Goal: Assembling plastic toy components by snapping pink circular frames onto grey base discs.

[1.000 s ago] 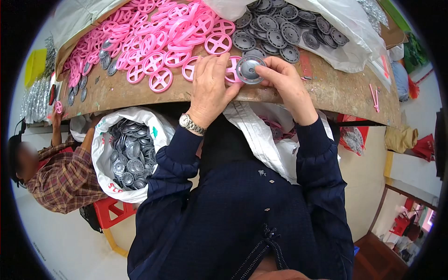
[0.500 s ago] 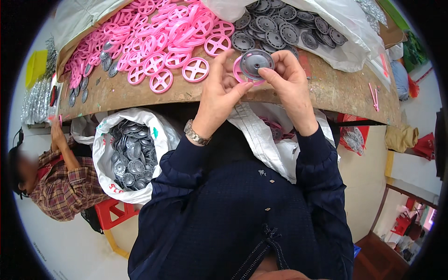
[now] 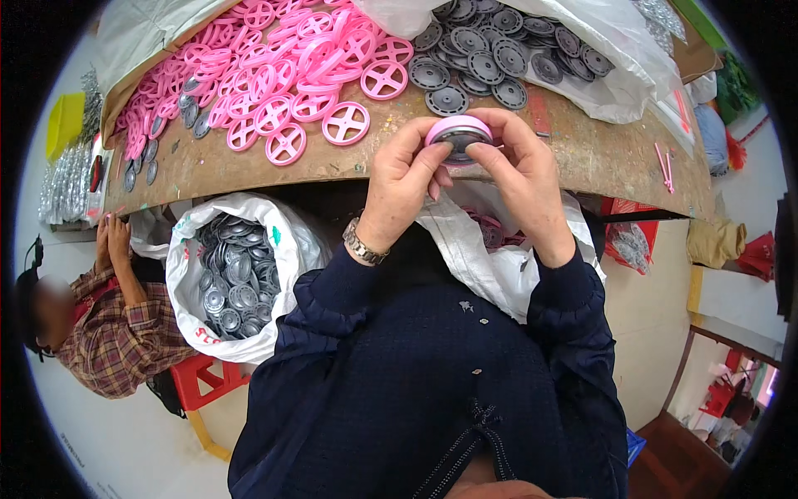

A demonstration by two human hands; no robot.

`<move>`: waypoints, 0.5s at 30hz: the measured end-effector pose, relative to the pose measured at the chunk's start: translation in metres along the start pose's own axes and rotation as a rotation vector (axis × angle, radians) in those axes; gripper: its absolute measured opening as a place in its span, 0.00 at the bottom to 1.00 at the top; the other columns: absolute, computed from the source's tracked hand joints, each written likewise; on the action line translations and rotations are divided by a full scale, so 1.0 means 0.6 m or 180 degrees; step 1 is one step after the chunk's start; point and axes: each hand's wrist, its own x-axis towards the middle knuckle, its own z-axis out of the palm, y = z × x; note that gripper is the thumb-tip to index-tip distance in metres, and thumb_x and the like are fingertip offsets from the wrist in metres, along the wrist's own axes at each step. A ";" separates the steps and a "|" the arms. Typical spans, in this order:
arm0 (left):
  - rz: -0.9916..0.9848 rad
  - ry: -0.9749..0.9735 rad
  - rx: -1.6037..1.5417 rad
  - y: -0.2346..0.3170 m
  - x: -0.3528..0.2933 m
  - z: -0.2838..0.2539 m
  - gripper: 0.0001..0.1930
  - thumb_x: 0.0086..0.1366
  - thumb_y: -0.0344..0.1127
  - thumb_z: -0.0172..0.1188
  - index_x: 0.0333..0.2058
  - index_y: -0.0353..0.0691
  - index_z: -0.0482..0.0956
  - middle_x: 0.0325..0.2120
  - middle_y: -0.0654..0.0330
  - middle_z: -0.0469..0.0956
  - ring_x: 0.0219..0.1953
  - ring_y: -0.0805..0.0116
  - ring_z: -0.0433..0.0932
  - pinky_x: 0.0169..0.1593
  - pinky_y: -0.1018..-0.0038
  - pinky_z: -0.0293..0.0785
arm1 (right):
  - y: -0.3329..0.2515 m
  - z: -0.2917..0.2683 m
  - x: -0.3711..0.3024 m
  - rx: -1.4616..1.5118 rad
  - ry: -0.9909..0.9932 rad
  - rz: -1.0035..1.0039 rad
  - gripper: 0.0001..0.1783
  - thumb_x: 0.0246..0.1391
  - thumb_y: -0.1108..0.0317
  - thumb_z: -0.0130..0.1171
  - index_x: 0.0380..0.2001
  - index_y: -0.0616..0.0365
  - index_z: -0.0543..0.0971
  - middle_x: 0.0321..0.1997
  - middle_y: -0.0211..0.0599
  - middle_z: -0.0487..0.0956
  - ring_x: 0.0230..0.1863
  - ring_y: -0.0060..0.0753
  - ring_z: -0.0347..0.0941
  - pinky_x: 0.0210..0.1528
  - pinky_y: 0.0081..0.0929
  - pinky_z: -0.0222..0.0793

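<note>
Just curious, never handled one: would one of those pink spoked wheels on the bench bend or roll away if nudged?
Probably stiff: the pink wheels keep crisp round rims in the heap. Likely light, being open-spoked. Lying flat, they would slide rather than roll.

Worn brown table (image 3: 582, 158), pink spoked wheels (image 3: 283, 75) heaped, grey discs (image 3: 490, 50) on white plastic sheet (image 3: 619, 87)

Wheel (image 3: 459, 133) tipped edge-on, hands lifted off bench.

White woven sack (image 3: 187, 274) w/ red and green print seen below table edge, left of lap, filled w/ grey discs. Second white sack (image 3: 490, 266) seen under hands, pink parts inside. Clear plastic bag (image 3: 615, 91) spread on table top right, grey discs held.
</note>
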 end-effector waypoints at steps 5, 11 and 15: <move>0.0318 -0.0047 0.0434 -0.006 -0.010 0.017 0.10 0.72 0.30 0.51 0.49 0.33 0.74 0.29 0.65 0.76 0.23 0.81 0.74 0.24 0.85 0.67 | -0.004 -0.014 -0.013 -0.0390 -0.0019 -0.0124 0.11 0.56 0.76 0.60 0.43 0.64 0.79 0.36 0.31 0.81 0.37 0.19 0.75 0.41 0.20 0.71; 0.0394 0.0268 0.0710 -0.006 -0.010 0.032 0.06 0.70 0.30 0.57 0.41 0.34 0.77 0.26 0.64 0.76 0.21 0.80 0.74 0.23 0.80 0.68 | 0.007 -0.010 -0.026 -0.0319 0.0143 0.0084 0.08 0.59 0.76 0.58 0.41 0.63 0.78 0.36 0.26 0.80 0.39 0.17 0.73 0.44 0.18 0.69; -0.0157 -0.0124 0.0751 -0.001 -0.012 0.038 0.12 0.68 0.29 0.57 0.49 0.35 0.72 0.27 0.62 0.76 0.21 0.79 0.75 0.23 0.79 0.71 | 0.030 -0.021 -0.028 0.0536 0.0160 0.0599 0.08 0.60 0.74 0.57 0.43 0.62 0.76 0.38 0.26 0.79 0.40 0.16 0.73 0.45 0.18 0.69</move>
